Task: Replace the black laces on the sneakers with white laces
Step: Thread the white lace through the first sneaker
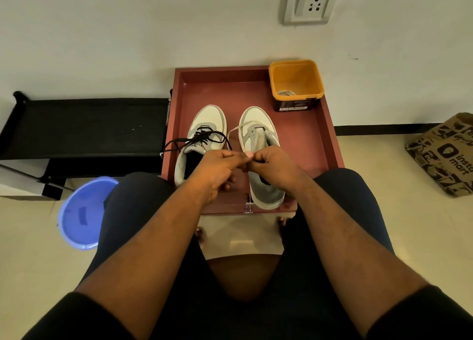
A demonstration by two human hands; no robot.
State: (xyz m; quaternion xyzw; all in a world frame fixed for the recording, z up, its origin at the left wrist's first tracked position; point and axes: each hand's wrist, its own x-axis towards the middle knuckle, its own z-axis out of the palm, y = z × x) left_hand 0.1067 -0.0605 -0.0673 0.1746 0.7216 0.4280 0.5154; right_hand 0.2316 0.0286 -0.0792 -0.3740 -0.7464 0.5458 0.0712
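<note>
Sneakers sit side by side on a reddish-brown tray (314, 145), toes pointing toward its far edge. The left sneaker (204, 132) keeps its black lace (197, 138), which is loosened and spills in loops over the tray's left edge. The right sneaker (258, 140) has empty eyelets along most of its front, and a white lace (236, 129) runs from its lowest eyelets in a loop toward the gap between the two shoes, then back to the hands.

Both hands meet just above the tongue of the right sneaker, near the middle of the tray. The left hand (217, 169) has its fingers curled, with thumb and forefinger pinching the end of the white lace. The right hand (271, 164) is curled too, its fingertips pressed against those of the left hand at the same spot, pinching the lace there; how much of the lace each hand grips is hidden by the fingers.

An orange tub (295, 83) stands in the far right corner of the tray, with a pale bundle at its bottom that may be more lace. Off the tray's left side a blue basin (82, 216) rests on the floor beside a black shelf (84, 124). A printed paper bag (445, 152) lies on the floor to the right, and a wall socket (308, 4) is set above.
</note>
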